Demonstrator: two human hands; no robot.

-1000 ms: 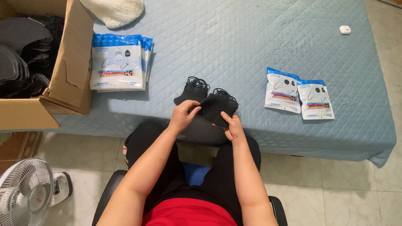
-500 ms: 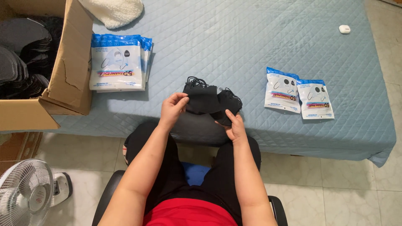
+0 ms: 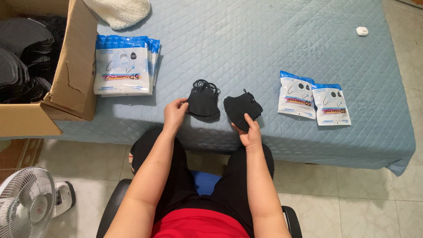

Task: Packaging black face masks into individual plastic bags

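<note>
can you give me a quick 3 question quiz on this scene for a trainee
1. True or false: each of the hands holds a black face mask stack.
2. How many sealed mask packets lie to the right of the hands? A) one B) two C) four
3. What stands at the blue quilted table's left end?

Key:
1. True: left hand on one black mask stack, right hand on the other.
2. B, two packets.
3. A cardboard box of black masks, on the table.
</note>
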